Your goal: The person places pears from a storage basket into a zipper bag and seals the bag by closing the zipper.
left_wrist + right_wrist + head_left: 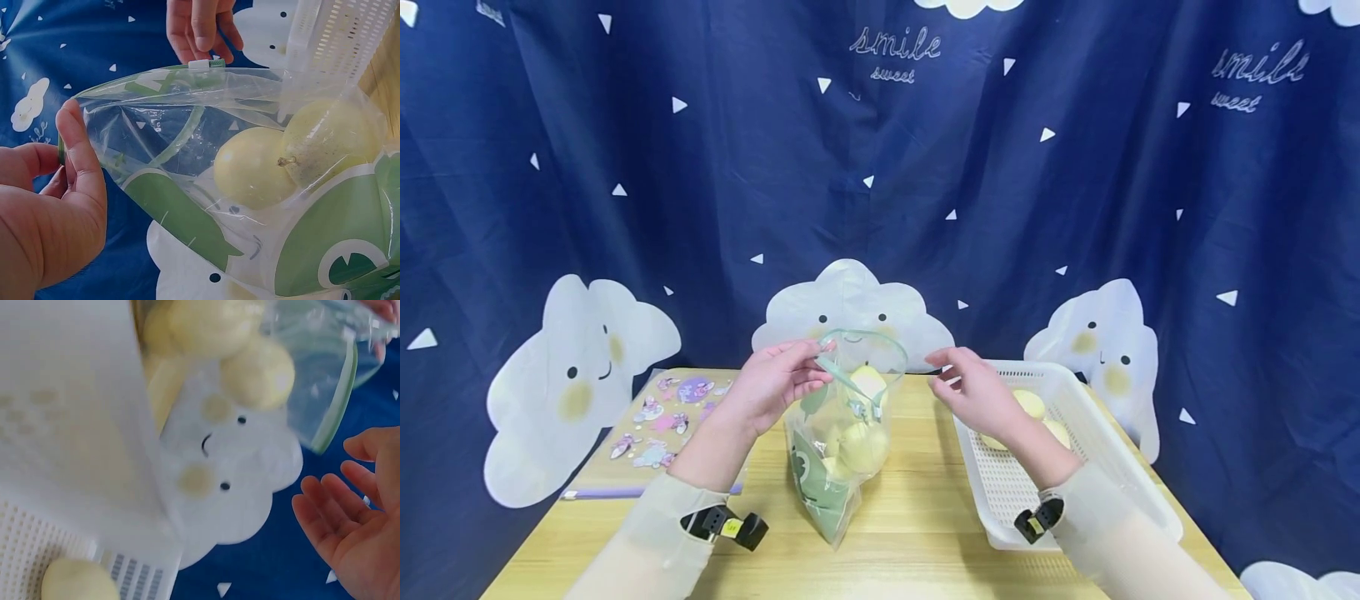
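Observation:
A clear zip bag (pixel 823 492) with green print and a green rim stands upright on the table, its mouth open. Inside it several round, pale yellow fruits (pixel 859 448) are piled; one shows a short stem in the left wrist view. My left hand (pixel 775 379) pinches the bag's rim at its left corner between thumb and fingers. To the right of the mouth my right hand (pixel 972 387) hovers with loosely bent fingers, holding nothing. In the right wrist view its palm (pixel 365 540) faces the camera, apart from the green rim. A white slider (pixel 199 64) sits on the zip.
At the right stands a white perforated plastic basket (pixel 1011 492) with a few more pale yellow fruits (pixel 1028 404) in it, under my right forearm. Another zip bag (pixel 647 442), with cartoon print and a purple zip, lies flat at the left. A blue curtain (pixel 820 200) hangs behind the table.

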Demonstrator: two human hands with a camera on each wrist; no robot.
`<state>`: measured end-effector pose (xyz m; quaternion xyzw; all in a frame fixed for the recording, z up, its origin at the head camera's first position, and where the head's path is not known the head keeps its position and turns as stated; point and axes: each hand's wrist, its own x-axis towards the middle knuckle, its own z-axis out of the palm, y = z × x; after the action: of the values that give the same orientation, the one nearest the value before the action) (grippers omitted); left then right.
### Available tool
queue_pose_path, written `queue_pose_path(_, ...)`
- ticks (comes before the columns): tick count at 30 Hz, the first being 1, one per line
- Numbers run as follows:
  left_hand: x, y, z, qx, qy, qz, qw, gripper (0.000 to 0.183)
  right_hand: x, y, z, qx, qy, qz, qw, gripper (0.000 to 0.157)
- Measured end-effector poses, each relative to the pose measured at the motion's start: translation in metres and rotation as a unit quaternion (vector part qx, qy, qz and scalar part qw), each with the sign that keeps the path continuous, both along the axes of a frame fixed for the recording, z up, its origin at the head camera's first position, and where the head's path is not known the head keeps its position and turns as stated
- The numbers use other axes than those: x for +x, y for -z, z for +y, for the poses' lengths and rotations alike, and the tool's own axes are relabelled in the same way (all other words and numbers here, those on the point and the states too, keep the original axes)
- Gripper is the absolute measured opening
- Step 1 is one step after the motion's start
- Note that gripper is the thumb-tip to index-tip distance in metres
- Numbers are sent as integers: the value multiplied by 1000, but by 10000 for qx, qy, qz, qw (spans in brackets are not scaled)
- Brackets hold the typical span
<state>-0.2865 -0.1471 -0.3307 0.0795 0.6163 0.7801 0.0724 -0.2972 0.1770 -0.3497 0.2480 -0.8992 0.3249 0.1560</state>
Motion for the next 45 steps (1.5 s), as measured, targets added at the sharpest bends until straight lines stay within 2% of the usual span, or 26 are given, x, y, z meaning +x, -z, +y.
queue_pose_path(7,1,0,0,16,1,-9,10000,24,18,2,-22,140,-424,80,9990,7)
queue_pose_path(14,1,0,0,34,43,11,10000,23,29,11,-38,506,-868,73,9949,5)
queue_pose_path(19,1,1,1,17,30,-13,10000,24,34,16,-49,573,-882,-15,9944,11)
queue_pose_path(28,0,0,4,59,68,62,9999,23,32,19,-58,767,-571,507,9941,17)
queue_pose_path(32,-1,-3,6,115,-19,39,9999,25,26,9,-51,526,-340,336,9975,12)
queue_pose_path(39,1,-14,10,-55,-358,63,9993,43,13,-21,-30,-164,267,139,9994,8)
queue_pose_path(45,17,-32,22,-415,-722,604,9947,43,8,-46,-22,-399,590,122,9974,13)
